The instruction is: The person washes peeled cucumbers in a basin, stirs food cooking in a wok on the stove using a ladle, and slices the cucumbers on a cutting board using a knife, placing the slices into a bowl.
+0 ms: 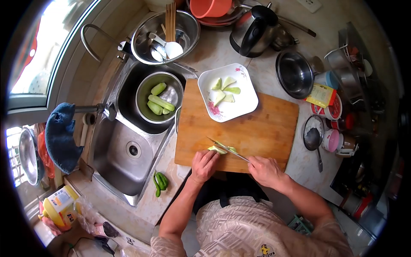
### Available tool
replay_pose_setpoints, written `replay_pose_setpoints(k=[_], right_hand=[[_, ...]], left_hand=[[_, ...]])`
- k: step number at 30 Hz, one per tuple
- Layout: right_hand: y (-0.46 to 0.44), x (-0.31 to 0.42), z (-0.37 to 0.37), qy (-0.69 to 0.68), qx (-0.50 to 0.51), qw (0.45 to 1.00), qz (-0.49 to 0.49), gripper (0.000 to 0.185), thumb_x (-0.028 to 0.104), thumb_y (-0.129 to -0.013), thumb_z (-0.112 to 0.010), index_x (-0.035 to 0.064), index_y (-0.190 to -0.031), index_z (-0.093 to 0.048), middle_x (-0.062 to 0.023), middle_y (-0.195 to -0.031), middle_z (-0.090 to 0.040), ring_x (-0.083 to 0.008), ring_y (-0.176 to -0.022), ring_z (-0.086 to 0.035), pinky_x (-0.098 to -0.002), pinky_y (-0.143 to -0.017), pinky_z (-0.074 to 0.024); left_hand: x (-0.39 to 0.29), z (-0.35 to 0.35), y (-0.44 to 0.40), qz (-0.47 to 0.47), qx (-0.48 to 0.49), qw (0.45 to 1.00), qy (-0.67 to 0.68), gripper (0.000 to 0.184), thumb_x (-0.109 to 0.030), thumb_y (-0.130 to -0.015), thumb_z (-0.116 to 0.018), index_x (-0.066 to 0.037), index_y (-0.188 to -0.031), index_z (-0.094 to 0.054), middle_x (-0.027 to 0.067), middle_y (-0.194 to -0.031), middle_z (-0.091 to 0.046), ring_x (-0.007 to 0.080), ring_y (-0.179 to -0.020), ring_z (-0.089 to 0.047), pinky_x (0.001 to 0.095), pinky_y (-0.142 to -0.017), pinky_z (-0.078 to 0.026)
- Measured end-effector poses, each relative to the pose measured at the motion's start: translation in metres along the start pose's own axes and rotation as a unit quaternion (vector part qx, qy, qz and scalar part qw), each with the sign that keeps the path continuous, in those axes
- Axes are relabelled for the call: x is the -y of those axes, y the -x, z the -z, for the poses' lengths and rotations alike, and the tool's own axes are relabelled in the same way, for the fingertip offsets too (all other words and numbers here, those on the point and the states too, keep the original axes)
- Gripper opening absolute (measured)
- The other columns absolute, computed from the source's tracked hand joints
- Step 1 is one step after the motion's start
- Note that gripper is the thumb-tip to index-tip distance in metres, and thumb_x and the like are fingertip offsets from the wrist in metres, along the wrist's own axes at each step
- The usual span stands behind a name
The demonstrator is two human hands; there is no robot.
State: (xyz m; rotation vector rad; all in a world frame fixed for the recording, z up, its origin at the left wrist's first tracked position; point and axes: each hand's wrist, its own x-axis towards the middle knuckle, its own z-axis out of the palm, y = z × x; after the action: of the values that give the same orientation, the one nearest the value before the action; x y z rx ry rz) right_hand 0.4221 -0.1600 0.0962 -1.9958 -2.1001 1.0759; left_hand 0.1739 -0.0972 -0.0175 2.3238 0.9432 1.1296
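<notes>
Nearest, down to my left, green chillies (161,183) lie on the tabletop (173,165). Now the 2 hands: my right hand (266,170) is wrapped round the knife (238,155), blade slanting up and left, and my left hand (203,165) has the veg (217,149) pinned under its fingers, right by that blade, on the near part of the board (274,128). Past that, the plate (249,103) sits on the far part, pale green pieces (232,90) inside. Off left, peeled gourds (161,103) fill out a bowl (174,91) in the sink (112,152). Farthest, the kettle (253,32)!
</notes>
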Motion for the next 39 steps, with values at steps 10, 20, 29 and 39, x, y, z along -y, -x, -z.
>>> replay_pose_setpoints(k=[10,20,29,39], right_hand=[[0.025,0.025,0.026,0.079,0.038,0.996,0.000,0.028,0.022,-0.095,-0.061,0.0078,-0.119,-0.061,-0.0161,-0.081,-0.067,-0.0415,-0.070,-0.069,-0.0554,-0.061,-0.0528],[0.006,0.005,0.002,0.029,-0.013,0.999,0.024,0.027,0.022,-0.094,-0.063,0.0086,-0.117,-0.065,-0.0160,-0.079,-0.066,-0.0405,-0.067,-0.068,-0.0542,-0.062,-0.0541],[0.015,0.021,0.013,0.069,0.047,0.996,-0.007,0.026,0.021,-0.094,-0.062,0.0081,-0.117,-0.065,-0.0157,-0.085,-0.067,-0.0414,-0.070,-0.067,-0.0550,-0.063,-0.0529],[-0.001,0.015,0.012,0.036,0.006,0.999,0.019,0.024,0.021,-0.095,-0.061,0.0078,-0.115,-0.064,-0.0163,-0.081,-0.067,-0.0417,-0.069,-0.067,-0.0552,-0.062,-0.0528]], left_hand=[[0.004,0.000,0.004,-0.004,0.016,1.000,-0.001,0.023,0.005,-0.068,-0.075,-0.001,-0.090,-0.071,0.0122,-0.102,-0.069,0.0311,-0.088,-0.066,0.0390,-0.072,-0.053],[0.000,0.000,0.004,0.004,-0.003,1.000,-0.017,0.029,0.005,-0.067,-0.077,-0.002,-0.095,-0.072,0.0112,-0.100,-0.069,0.0295,-0.086,-0.065,0.0388,-0.071,-0.053],[0.003,-0.001,0.007,0.013,0.001,1.000,-0.019,0.025,0.004,-0.066,-0.076,-0.002,-0.090,-0.071,0.0115,-0.097,-0.068,0.0304,-0.086,-0.065,0.0385,-0.071,-0.053],[0.003,0.000,0.014,0.021,-0.005,0.999,-0.026,0.034,-0.005,-0.067,-0.072,-0.002,-0.101,-0.074,0.0100,-0.103,-0.070,0.0281,-0.094,-0.066,0.0388,-0.074,-0.052]])
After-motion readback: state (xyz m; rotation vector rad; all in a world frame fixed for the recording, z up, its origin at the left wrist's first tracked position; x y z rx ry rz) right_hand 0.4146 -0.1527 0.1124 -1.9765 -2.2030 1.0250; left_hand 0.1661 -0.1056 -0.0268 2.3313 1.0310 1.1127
